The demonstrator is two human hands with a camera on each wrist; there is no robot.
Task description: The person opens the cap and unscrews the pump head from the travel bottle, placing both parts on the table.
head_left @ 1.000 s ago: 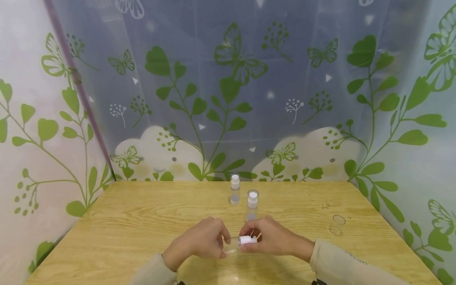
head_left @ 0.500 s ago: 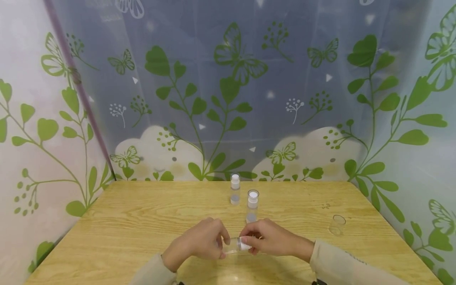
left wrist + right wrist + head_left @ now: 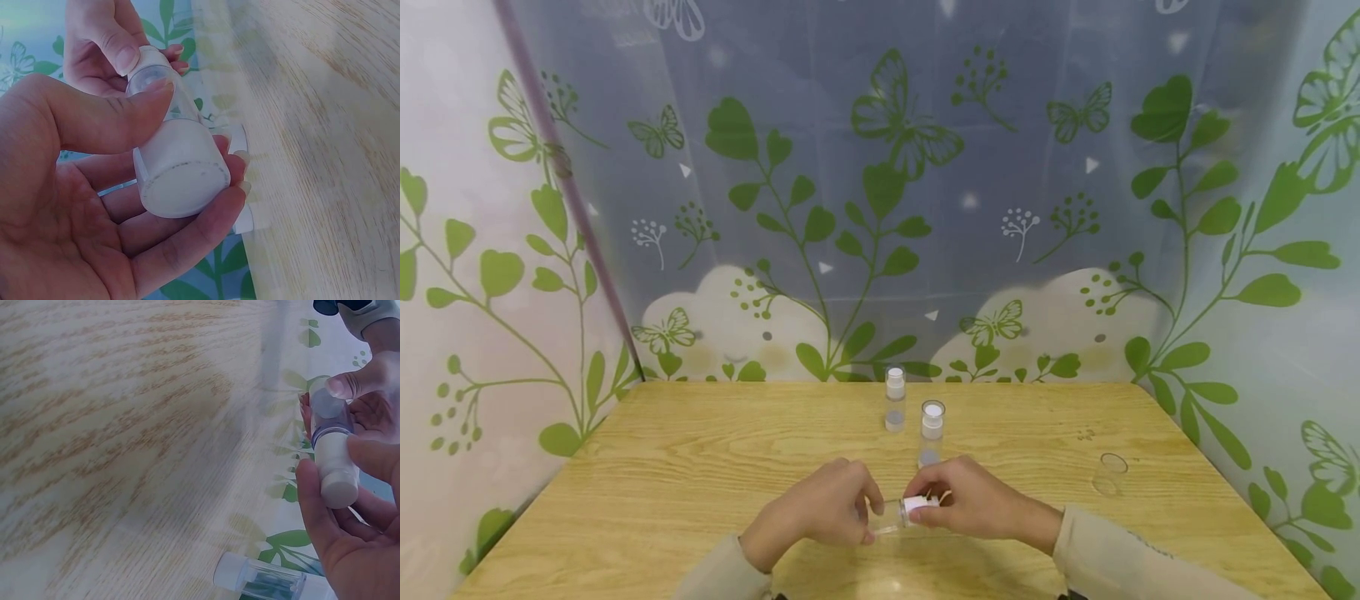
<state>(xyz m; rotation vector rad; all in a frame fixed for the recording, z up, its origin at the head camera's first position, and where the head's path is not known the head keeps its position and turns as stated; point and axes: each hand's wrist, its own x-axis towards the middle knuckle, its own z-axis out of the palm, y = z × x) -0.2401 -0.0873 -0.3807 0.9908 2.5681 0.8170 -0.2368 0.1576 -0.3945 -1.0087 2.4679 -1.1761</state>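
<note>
A pump bottle (image 3: pixel 891 515) with a clear body lies sideways between my two hands, over the front of the table. My left hand (image 3: pixel 833 504) grips its body; in the left wrist view the thumb (image 3: pixel 119 119) presses on the clear wall and the fingers curl under the white base (image 3: pixel 184 169). At the other end my right hand (image 3: pixel 973 500) pinches the white pump top (image 3: pixel 337 465) between thumb and fingers. Two similar bottles stand upright behind the hands: one bottle (image 3: pixel 894 404) farther back, the other bottle (image 3: pixel 932 429) closer to the right hand.
A clear cap (image 3: pixel 1108 475) stands on the wooden table (image 3: pixel 700 467) at the right, with a few small marks or drops (image 3: pixel 1086 434) behind it. A patterned curtain (image 3: pixel 880 208) rises at the table's back edge, and patterned sheets flank both sides.
My right thumb and fingers shift around the pump top: the thumb lay across it half a second ago and is now lower, along its near side. The left hand and bottle stay in place.
</note>
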